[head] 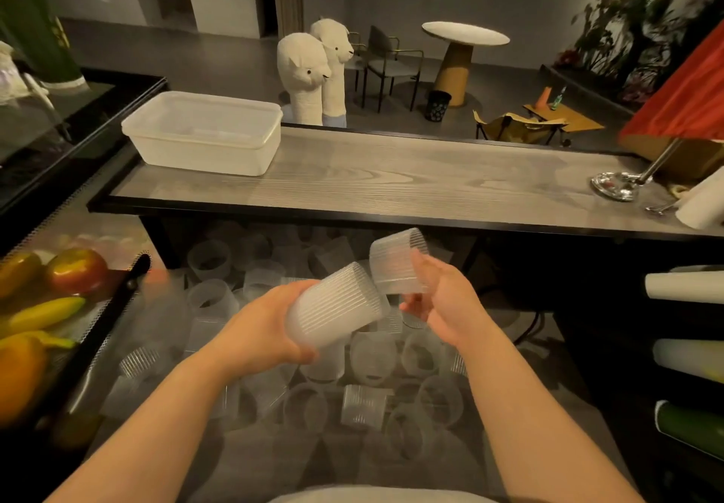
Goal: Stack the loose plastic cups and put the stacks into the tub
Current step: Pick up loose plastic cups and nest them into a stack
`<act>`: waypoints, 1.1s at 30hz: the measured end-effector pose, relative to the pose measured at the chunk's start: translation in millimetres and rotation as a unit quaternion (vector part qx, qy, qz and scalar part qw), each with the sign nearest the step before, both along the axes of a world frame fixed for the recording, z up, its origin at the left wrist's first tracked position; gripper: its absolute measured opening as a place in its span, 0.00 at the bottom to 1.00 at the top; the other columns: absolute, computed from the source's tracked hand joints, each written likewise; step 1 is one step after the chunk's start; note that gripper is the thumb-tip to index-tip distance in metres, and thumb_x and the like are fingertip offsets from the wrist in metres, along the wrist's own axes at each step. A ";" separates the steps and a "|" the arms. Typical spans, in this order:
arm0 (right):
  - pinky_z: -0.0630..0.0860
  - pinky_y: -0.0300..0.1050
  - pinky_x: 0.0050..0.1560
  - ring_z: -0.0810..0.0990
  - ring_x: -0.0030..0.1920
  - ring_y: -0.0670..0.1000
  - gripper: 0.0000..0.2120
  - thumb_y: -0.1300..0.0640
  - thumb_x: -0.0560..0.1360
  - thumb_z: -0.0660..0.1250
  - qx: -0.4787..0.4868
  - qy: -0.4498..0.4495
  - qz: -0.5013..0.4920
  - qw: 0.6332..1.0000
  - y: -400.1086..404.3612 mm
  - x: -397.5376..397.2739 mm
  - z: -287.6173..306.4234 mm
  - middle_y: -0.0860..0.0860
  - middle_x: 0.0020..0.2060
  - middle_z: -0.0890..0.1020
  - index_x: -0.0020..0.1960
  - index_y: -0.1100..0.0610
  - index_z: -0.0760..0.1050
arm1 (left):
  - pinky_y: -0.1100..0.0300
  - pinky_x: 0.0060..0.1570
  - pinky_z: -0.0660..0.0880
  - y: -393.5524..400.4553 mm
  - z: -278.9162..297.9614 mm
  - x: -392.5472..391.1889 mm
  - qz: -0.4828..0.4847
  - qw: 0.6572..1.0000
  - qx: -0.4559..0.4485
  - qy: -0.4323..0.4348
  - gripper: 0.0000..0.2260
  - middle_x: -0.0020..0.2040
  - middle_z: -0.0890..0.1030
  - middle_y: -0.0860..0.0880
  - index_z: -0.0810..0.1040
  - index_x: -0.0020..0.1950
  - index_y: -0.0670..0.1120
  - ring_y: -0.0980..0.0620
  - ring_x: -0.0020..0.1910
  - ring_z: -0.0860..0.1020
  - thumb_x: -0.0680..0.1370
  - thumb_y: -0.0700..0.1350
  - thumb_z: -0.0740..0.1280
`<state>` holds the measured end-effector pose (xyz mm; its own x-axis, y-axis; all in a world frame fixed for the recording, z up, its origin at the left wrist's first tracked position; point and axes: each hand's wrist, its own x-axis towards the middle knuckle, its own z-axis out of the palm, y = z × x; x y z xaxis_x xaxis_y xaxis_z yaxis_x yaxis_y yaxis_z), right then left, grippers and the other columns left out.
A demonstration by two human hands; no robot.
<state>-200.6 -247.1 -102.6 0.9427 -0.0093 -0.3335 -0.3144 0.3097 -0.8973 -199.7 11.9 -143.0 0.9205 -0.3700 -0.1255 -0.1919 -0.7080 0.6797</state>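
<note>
Below the desk (391,177), in front of the person, loose cups (368,357) lie scattered in a heap on a lower surface, some on their sides, some upright, a few ribbed and the rest smooth and frosted. Over that heap the left hand (266,330) grips a ribbed cup (337,306), or perhaps a short stack of them, tilted with its closed end up and toward the right; the fingers wrap round its lower part and the thumb lies along its near side. The right hand (438,299) holds a second ribbed cup (397,261) just above and right of the first, thumb on the near wall, the other fingers curled behind and below it. The two held cups are nearly touching, though whether they actually meet cannot be told. On the desk, toward its left end, stands the tub (203,132), white and translucent, with something pale inside that is too faint to make out. At the desk's right end are a shiny metal stand (617,185) and a white roll (701,204). Left of the heap, a mesh tray (98,326) holds fruit (76,271), among it an apple and a banana. Beyond the desk stand two white alpaca figures (313,71), with a round table (464,34) and chairs farther back.
</note>
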 end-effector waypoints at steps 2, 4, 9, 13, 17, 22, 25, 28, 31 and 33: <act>0.78 0.40 0.29 0.73 0.31 0.48 0.10 0.56 0.80 0.63 0.000 0.020 0.069 0.997 2.5 -1.6 0.7 0.53 0.36 0.81 0.50 0.59 0.81 | 0.62 0.49 0.73 0.1 3.1 -0.8 0.001 1.000 -0.003 -0.006 0.39 0.58 0.70 0.67 0.61 0.64 0.74 0.61 0.55 0.72 0.61 0.54 0.80; 0.78 0.41 0.31 0.74 0.32 0.49 0.11 0.58 0.81 0.61 -0.012 0.031 0.111 0.993 4.6 -0.9 -1.7 0.55 0.38 0.81 0.53 0.62 0.80 | 0.64 0.48 0.72 0.7 5.0 -2.1 -0.001 1.000 -0.008 -0.012 0.39 0.58 0.70 0.67 0.60 0.61 0.75 0.62 0.56 0.72 0.62 0.54 0.80; 0.80 0.44 0.34 0.75 0.31 0.49 0.14 0.55 0.82 0.60 -0.161 0.036 0.185 0.969 17.0 1.9 -12.1 0.58 0.45 0.78 0.62 0.61 0.75 | 0.62 0.50 0.73 -3.0 6.7 -6.4 -0.005 1.000 -0.004 -0.019 0.39 0.58 0.70 0.67 0.59 0.59 0.79 0.61 0.56 0.72 0.61 0.55 0.80; 0.81 0.48 0.39 0.77 0.32 0.50 0.16 0.47 0.81 0.60 -0.168 0.033 0.181 0.968 25.7 2.5 -24.7 0.57 0.45 0.78 0.65 0.53 0.73 | 0.61 0.50 0.74 -2.2 4.7 -8.4 0.006 1.000 -0.002 -0.024 0.39 0.58 0.71 0.66 0.61 0.61 0.75 0.60 0.56 0.73 0.61 0.55 0.80; 0.83 0.50 0.44 0.78 0.36 0.51 0.13 0.47 0.81 0.61 -0.196 0.050 0.043 0.978 18.6 10.2 -53.4 0.54 0.51 0.80 0.63 0.49 0.74 | 0.56 0.53 0.74 6.5 1.0 -11.1 0.039 0.999 0.023 -0.023 0.42 0.60 0.71 0.63 0.60 0.67 0.70 0.57 0.56 0.73 0.60 0.57 0.80; 0.82 0.52 0.50 0.80 0.43 0.55 0.23 0.49 0.78 0.66 -0.337 0.169 0.076 0.923 8.9 7.5 -115.0 0.52 0.49 0.77 0.71 0.46 0.65 | 0.57 0.50 0.73 19.6 -0.7 -14.4 0.068 0.997 0.034 -0.016 0.41 0.57 0.70 0.64 0.61 0.68 0.69 0.57 0.54 0.73 0.62 0.54 0.80; 0.81 0.52 0.49 0.78 0.56 0.60 0.25 0.52 0.75 0.71 -0.297 0.191 0.087 0.931 12.6 4.8 -147.9 0.53 0.59 0.73 0.69 0.46 0.65 | 0.57 0.51 0.72 21.8 -2.8 -19.9 0.067 0.997 0.042 -0.014 0.40 0.57 0.70 0.65 0.59 0.64 0.71 0.57 0.55 0.72 0.62 0.54 0.80; 0.80 0.47 0.32 0.79 0.44 0.59 0.17 0.55 0.75 0.71 -0.192 0.240 0.013 0.952 19.5 11.5 -159.1 0.56 0.52 0.77 0.63 0.50 0.73 | 0.53 0.54 0.74 24.5 -6.4 -24.0 0.070 0.995 0.064 -0.007 0.41 0.58 0.70 0.63 0.60 0.66 0.71 0.57 0.56 0.72 0.61 0.55 0.79; 0.77 0.44 0.29 0.78 0.32 0.56 0.11 0.58 0.77 0.68 -0.091 0.246 -0.037 0.964 21.8 11.5 -149.4 0.53 0.42 0.81 0.59 0.54 0.77 | 0.49 0.57 0.75 29.0 -8.3 -25.7 0.079 0.994 0.078 0.009 0.41 0.59 0.71 0.63 0.60 0.66 0.72 0.56 0.56 0.73 0.59 0.58 0.78; 0.74 0.41 0.31 0.77 0.32 0.53 0.12 0.59 0.77 0.68 -0.116 0.210 -0.031 0.970 19.4 9.5 -139.2 0.53 0.42 0.82 0.60 0.53 0.78 | 0.49 0.57 0.75 31.1 -8.8 -25.4 0.077 0.994 0.083 0.009 0.42 0.59 0.71 0.63 0.60 0.66 0.72 0.56 0.55 0.73 0.59 0.58 0.78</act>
<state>-191.1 -227.8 -241.8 0.7193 -0.1819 -0.6704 -0.6549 0.1445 -0.7418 -225.1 43.1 -151.8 0.9614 -0.1981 -0.1908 -0.0611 -0.8304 0.5538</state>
